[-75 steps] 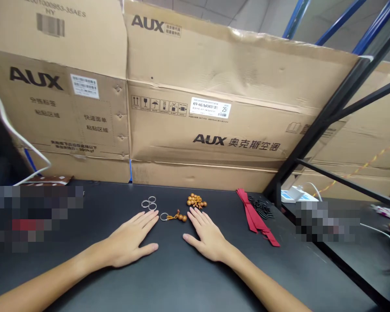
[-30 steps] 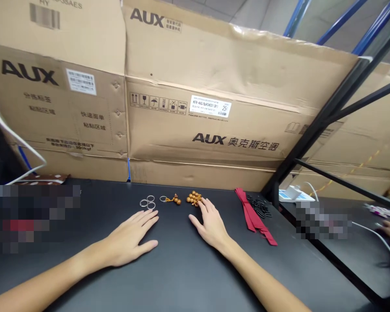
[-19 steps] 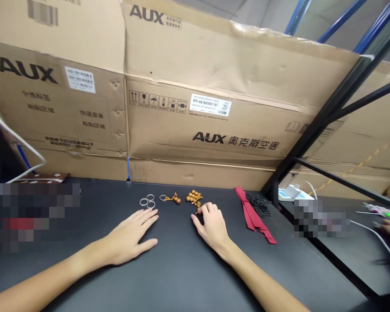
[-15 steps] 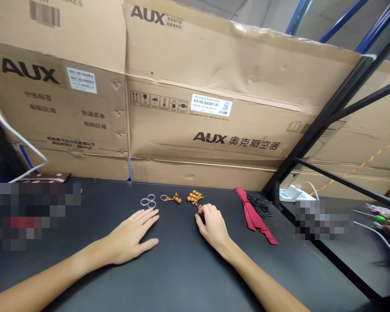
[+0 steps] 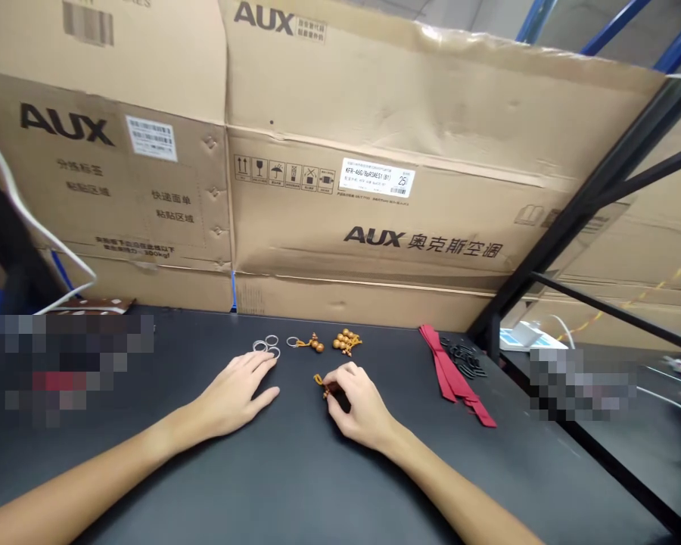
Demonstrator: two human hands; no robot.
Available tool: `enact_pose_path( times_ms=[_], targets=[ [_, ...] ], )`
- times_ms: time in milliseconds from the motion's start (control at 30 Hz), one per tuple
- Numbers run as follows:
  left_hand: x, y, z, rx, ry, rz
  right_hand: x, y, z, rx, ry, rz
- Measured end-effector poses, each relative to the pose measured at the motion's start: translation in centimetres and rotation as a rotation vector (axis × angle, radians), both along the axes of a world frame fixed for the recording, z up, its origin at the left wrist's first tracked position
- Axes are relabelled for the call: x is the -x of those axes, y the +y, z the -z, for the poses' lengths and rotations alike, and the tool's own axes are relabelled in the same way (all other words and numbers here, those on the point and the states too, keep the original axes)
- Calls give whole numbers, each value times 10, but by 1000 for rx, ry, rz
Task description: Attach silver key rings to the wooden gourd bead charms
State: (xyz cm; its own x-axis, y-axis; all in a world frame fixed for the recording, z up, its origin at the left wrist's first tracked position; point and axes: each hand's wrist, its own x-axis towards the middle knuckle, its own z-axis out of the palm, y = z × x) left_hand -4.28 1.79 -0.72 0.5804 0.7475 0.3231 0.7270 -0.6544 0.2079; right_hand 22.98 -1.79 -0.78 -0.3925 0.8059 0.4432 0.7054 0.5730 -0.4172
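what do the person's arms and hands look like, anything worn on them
Both forearms are bare as far as the view shows, with no sleeves in sight. The left hand and right hand wear no gloves, and no rings, watch or bands show.

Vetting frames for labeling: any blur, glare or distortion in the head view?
Head view: wide-angle bend in the cardboard boxes; pixelated blocks left and right; soft sheen on the black table; right hand pinching a small gourd charm stays sharp, left hand too; far right edge smeared.
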Motion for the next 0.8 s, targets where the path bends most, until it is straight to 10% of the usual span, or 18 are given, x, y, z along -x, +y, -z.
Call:
enact_pose_path(
  times_ms=[333, 800],
  targets=[
    [-4, -7, -4, 79, -83, 301, 3, 5, 3, -17, -70, 44],
    [-5, -2, 3, 70, -142, 270, 5, 9, 9, -8, 17, -86]
  ],
)
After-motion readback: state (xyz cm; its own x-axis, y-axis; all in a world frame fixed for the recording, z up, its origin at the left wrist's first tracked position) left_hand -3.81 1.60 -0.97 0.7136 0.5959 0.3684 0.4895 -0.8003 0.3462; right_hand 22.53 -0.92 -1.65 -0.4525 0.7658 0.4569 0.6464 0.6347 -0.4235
